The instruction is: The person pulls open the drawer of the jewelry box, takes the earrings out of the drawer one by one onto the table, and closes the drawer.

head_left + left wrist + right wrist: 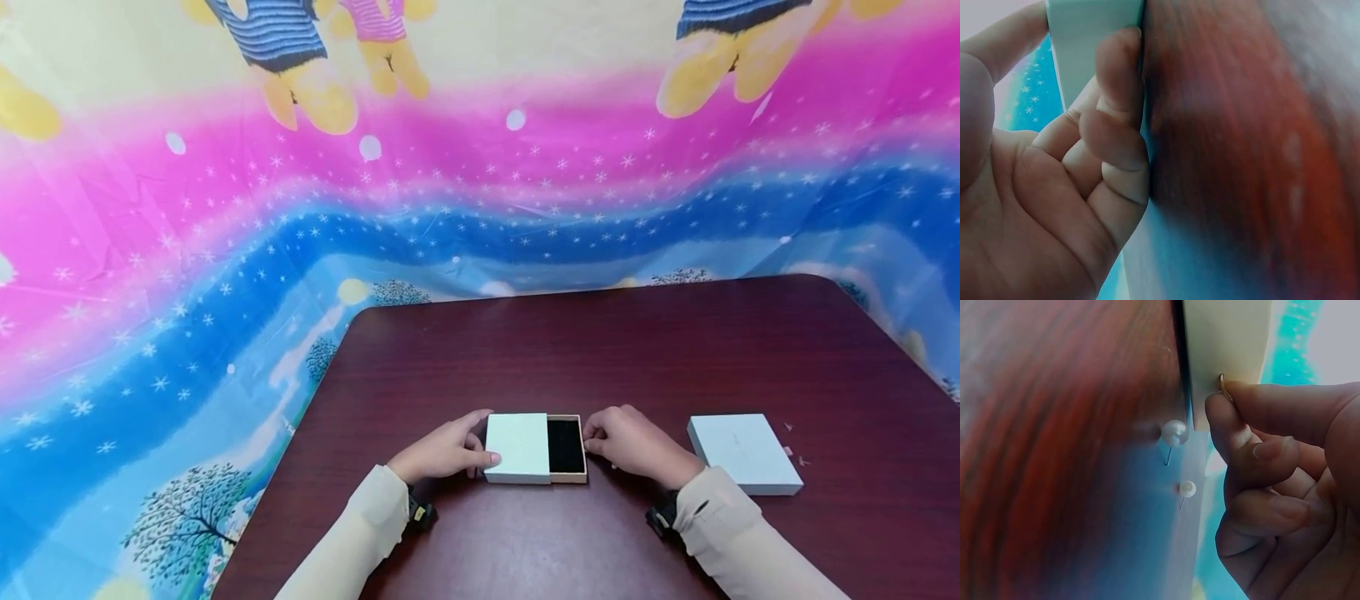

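Observation:
A small white slide-out box stands on the dark table, its white sleeve [517, 446] partly off the drawer [567, 450], which shows a black lining. My left hand [442, 447] holds the sleeve's left end; in the left wrist view its thumb and fingers [1119, 75] span that end. At the drawer's right end my right hand [633, 440] pinches a small thin loop [1222, 384] between thumb and forefinger, the other fingers curled. Two pearl-headed studs, a larger pearl [1175, 432] and a smaller pearl [1187, 489], lie on the table beside the right hand.
A second white box [744, 454], closed, lies to the right, beside my right forearm. Several tiny items [802, 461] lie just past its right edge. A colourful printed cloth [480, 183] hangs behind the reddish-brown table [600, 358].

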A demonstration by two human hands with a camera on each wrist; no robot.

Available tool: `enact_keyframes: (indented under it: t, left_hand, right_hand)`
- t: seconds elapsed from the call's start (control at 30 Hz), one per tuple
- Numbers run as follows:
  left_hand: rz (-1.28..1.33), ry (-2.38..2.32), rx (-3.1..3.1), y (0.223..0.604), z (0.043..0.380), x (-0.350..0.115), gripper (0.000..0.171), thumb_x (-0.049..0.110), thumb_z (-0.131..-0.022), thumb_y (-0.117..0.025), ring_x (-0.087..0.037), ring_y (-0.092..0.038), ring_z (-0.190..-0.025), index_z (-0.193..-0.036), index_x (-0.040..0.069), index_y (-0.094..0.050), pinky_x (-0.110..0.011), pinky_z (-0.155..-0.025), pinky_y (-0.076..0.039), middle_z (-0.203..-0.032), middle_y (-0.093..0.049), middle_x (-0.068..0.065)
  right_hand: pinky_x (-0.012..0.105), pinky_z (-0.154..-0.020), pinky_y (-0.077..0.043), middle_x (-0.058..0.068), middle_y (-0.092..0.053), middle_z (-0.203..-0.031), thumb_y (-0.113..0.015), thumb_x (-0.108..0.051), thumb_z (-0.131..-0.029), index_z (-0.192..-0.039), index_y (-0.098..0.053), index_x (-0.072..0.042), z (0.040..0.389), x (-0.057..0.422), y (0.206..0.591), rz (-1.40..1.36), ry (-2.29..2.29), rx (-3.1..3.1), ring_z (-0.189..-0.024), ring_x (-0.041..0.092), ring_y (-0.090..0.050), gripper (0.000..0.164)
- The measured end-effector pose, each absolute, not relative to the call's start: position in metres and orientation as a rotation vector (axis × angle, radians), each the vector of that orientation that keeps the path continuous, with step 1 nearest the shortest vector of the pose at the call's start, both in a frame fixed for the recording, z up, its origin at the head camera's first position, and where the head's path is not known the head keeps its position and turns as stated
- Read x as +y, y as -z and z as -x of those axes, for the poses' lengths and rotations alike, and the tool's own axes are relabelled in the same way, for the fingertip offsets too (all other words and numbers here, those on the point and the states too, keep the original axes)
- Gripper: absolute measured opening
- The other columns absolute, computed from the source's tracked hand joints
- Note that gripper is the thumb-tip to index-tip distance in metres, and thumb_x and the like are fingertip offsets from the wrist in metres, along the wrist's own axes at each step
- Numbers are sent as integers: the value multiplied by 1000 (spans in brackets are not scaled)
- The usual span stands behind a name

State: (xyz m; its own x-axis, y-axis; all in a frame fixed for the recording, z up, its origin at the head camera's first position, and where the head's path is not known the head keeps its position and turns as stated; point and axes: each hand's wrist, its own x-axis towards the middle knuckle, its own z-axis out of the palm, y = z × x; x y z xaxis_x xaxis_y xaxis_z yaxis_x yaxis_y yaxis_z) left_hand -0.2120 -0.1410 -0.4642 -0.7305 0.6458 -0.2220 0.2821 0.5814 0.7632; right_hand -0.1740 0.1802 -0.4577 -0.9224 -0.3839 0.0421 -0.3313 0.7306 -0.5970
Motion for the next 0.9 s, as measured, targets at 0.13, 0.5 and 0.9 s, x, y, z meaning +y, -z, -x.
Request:
enact_keyframes:
  t: [0.13,0.5,0.9]
  left_hand:
    - [-737,-996,2339,464,211,-140,89,45,-90,-67,-20,-62,-62,-155,7,-19,-29,-75,-48,-69,-67,-1]
    - [-750,-983,2351,462,212,-136,89,47,-90,-67,-20,-62,-60,-155,8,-20,-29,-74,-48,-68,-67,-1]
    - [-739,-976,2348,463,211,-133,89,45,-90,-67,-20,-60,-59,-155,7,-19,-29,-69,-49,-68,-66,0]
  right_hand:
    - [27,-57,-46,-11,-60,-68,-71,-6,-86,-79,-69,-17,174,178,456,564,952,2834,-52,4,-51,13]
    - [28,-58,-46,-10,-59,-67,-71,-6,-86,-79,-69,-17,175,179,453,545,943,2837,-50,6,-51,13]
    - [27,-58,-46,-11,-60,-69,-70,-6,-86,-80,-70,-16,174,179,457,560,949,2838,-51,4,-51,12]
